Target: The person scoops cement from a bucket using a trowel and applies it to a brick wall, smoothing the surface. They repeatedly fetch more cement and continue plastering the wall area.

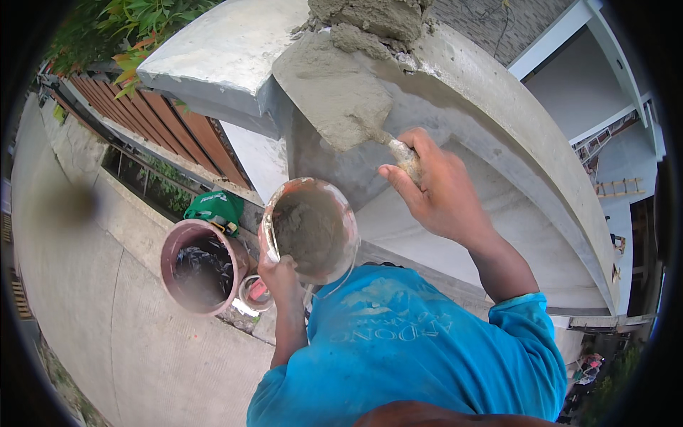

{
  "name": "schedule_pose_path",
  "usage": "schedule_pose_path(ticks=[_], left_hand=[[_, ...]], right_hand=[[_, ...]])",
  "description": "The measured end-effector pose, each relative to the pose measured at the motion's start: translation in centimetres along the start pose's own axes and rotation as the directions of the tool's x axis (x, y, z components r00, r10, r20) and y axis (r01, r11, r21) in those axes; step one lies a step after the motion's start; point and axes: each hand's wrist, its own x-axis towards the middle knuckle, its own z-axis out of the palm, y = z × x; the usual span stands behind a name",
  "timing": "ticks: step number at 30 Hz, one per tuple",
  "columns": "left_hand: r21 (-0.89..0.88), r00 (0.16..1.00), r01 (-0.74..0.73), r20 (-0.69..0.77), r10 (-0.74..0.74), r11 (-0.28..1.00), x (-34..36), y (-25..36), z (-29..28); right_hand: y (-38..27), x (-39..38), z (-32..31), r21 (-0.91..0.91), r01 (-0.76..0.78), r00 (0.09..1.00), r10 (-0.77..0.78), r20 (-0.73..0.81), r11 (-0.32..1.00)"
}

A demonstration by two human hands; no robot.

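Observation:
My right hand (445, 188) is closed round the worn handle of a trowel (334, 96). Its broad blade is coated with wet grey mortar and lies at the corner of the wall ledge, just below a thick mound of mortar (373, 18). With my left hand (279, 274) I grip the rim and side of a bucket (348, 238), whose mouth is tilted up toward me. Grey mortar (306, 231) lines the inside of the bucket. The bucket hangs in front of my blue shirt, below the trowel and apart from it.
A curved concrete wall top (498, 89) sweeps to the right; a pale ledge (220, 50) lies at left. Below stand a large pinkish tub (167, 260) with dark contents, a green bag (215, 208) and a small pail (256, 292). A brown slatted fence (160, 124) borders the pavement.

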Motion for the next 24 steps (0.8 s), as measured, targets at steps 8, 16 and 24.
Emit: schedule_pose_path(ticks=[8,16,24], left_hand=[[-0.004,1.000,0.004,0.023,-0.004,1.000,-0.2,0.4,-0.1],[-0.043,0.999,-0.031,0.007,0.031,0.999,-0.1,-0.6,-0.6],[-0.043,0.997,-0.073,-0.023,0.073,0.996,-1.1,0.9,0.1]], right_hand=[[1.9,-3.5,1.6,0.034,0.057,0.986,-0.051,-0.159,0.998],[11.4,-7.4,10.0,0.622,-0.567,0.647,-0.176,0.742,0.539],[9.9,-3.6,11.8,-0.184,0.062,0.774,0.069,0.630,0.981]])
